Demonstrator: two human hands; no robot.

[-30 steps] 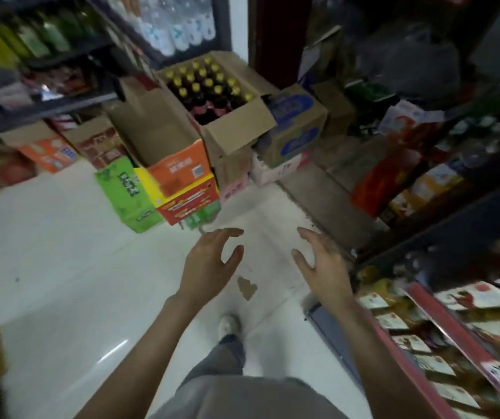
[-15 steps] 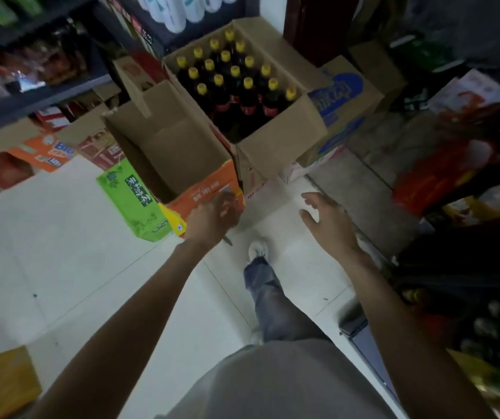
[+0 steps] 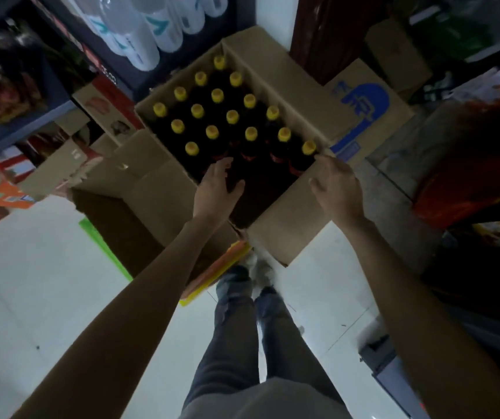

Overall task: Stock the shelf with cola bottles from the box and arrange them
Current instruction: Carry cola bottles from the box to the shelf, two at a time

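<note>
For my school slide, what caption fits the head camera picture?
Two open hands, left and right, reach into a cardboard box of yellow-capped cola bottles.

One head-worn camera looks steeply down, close above the open box [image 3: 291, 234] and floor [image 3: 31, 282]

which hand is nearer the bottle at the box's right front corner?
Right. The right hand is at the box edge, fingertips just beside that corner bottle. The left hand reaches into the box's empty near part, further left of it.
</note>
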